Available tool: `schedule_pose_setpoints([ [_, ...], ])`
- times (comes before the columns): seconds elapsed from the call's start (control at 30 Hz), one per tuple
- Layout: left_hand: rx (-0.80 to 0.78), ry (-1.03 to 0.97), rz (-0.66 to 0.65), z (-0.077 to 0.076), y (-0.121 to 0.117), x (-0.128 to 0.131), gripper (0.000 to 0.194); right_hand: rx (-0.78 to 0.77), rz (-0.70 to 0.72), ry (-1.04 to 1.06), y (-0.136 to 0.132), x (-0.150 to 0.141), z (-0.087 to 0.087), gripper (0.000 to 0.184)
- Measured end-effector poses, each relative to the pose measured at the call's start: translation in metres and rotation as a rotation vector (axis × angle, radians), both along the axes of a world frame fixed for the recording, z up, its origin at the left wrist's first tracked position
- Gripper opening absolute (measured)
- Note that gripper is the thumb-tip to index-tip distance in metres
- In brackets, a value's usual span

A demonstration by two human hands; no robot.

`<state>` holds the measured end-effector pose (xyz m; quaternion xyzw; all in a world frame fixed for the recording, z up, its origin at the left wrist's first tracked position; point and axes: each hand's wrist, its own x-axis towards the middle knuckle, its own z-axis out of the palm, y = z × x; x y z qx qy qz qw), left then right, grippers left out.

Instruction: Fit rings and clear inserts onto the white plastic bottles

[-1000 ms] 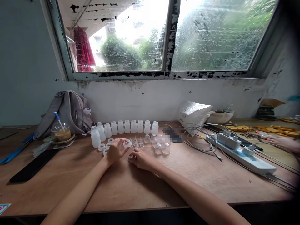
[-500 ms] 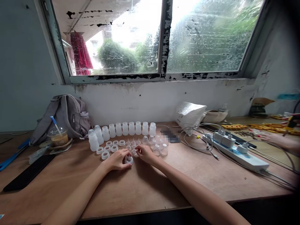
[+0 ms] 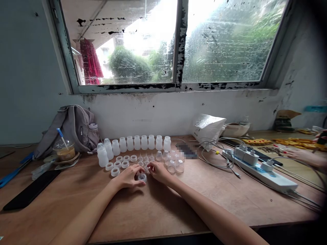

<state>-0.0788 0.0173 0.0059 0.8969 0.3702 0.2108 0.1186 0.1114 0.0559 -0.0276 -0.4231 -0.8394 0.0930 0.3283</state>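
My left hand point(image 3: 129, 177) curves around a translucent bottle collar ring point(image 3: 142, 178) on the table, thumb at its front and fingers behind it. A clear piece stands up inside that ring. Just right of it, my right hand point(image 3: 158, 171) has its fingertips pinched on a clear bottle nipple point(image 3: 146, 167), partly hidden by the fingers. More nipples point(image 3: 145, 158) stand in short rows behind. Several white collar rings point(image 3: 115, 172) lie to the left of my hands, and clear dome caps point(image 3: 171, 166) stand to the right. Frosted baby bottles point(image 3: 137, 143) form a row at the back.
On the left are a black phone-like slab point(image 3: 32, 190), an iced drink cup point(image 3: 63, 151) and a grey backpack point(image 3: 73, 131). To the right lie a power strip point(image 3: 265, 173), tangled cables point(image 3: 217, 160) and a white bag point(image 3: 208, 127). Another person's hand point(image 3: 301, 155) is at far right.
My right fingertips have come down onto the nipple. My left fingers have loosened slightly around the collar ring, which sits a little further right. The whole view has shifted slightly.
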Motion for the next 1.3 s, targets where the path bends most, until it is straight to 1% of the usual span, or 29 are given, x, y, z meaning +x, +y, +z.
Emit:
schedule_pose_setpoints([
  [0.03,0.006,-0.024,0.006,0.000,0.001,0.000,0.037,0.000,0.002,-0.002,0.000,0.000,0.000,0.019],
  [0.1,0.019,-0.073,0.025,-0.002,0.003,-0.001,0.027,-0.003,0.006,0.001,-0.002,0.001,0.001,0.022],
  [0.17,0.015,-0.133,0.062,-0.004,0.005,0.000,0.019,-0.020,0.037,0.030,-0.006,0.001,0.005,0.029],
  [0.27,-0.025,-0.294,0.157,-0.007,0.008,0.003,0.019,-0.046,0.188,0.127,-0.015,-0.001,0.013,0.039],
  [0.33,-0.047,-0.405,0.207,-0.009,0.009,0.005,0.020,-0.048,0.282,0.195,-0.021,-0.004,0.017,0.034],
  [0.37,-0.067,-0.451,0.216,-0.010,0.009,0.007,0.020,-0.044,0.291,0.225,-0.024,-0.006,0.018,0.027],
  [0.43,-0.141,-0.534,0.208,-0.012,0.010,0.009,0.022,-0.030,0.256,0.267,-0.027,-0.010,0.019,0.015],
  [0.47,-0.193,-0.578,0.199,-0.013,0.011,0.011,0.024,-0.024,0.237,0.277,-0.027,-0.011,0.019,0.013],
  [0.6,-0.367,-0.736,0.180,-0.020,0.015,0.016,0.030,-0.024,0.217,0.276,-0.025,-0.013,0.016,0.014],
  [0.67,-0.409,-0.787,0.197,-0.024,0.015,0.019,0.033,-0.012,0.174,0.275,-0.022,-0.013,0.015,0.011],
  [0.77,-0.422,-0.844,0.220,-0.029,0.013,0.024,0.037,0.025,0.086,0.278,-0.019,-0.013,0.012,0.008],
  [0.9,-0.426,-0.825,0.149,-0.031,0.009,0.030,0.036,0.020,-0.010,0.299,-0.014,-0.014,0.011,0.007],
  [1.07,-0.516,-0.777,0.082,-0.025,0.003,0.029,0.025,-0.042,-0.033,0.340,-0.011,-0.015,0.015,0.009],
  [1.17,-0.537,-0.732,0.068,-0.022,0.001,0.027,0.031,-0.036,-0.058,0.311,-0.011,-0.016,0.017,0.010],
  [1.3,-0.519,-0.685,0.069,-0.019,-0.003,0.027,0.041,-0.013,-0.094,0.266,-0.010,-0.018,0.017,0.010],
])
